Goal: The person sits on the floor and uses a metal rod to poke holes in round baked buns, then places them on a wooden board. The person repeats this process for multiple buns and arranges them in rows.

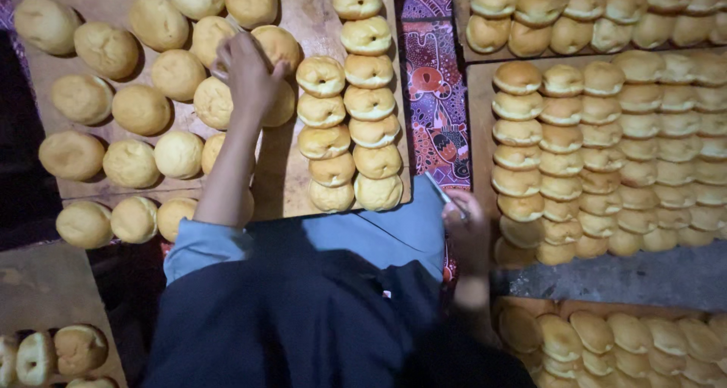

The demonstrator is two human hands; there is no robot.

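1. Your left hand (248, 74) reaches out over the wooden board (303, 183) in front of you, fingers curled down onto a round bun (219, 102) in the middle of the loose batch.
2. How tightly that hand has closed is hard to tell, because its back hides the fingertips; it is touching the bun, and a second bun (276, 47) sits just beyond your knuckles.
3. The loose buns (106, 49) lie scattered across the left part of the board, most of them apart from one another.
4. On the right part of the same board, two neat columns of split buns (369, 100) stand on edge, packed against each other.
5. Your right hand (463, 229) hangs low beside the right-hand board (478, 93), closed around a thin blade-like tool (443, 193) that points up and to the left.
6. The hand is blurred, so you cannot see more of the tool than that.
7. The right-hand board carries tightly packed rows of buns (606, 146).
8. A strip of patterned cloth (435, 93) shows between the two boards.
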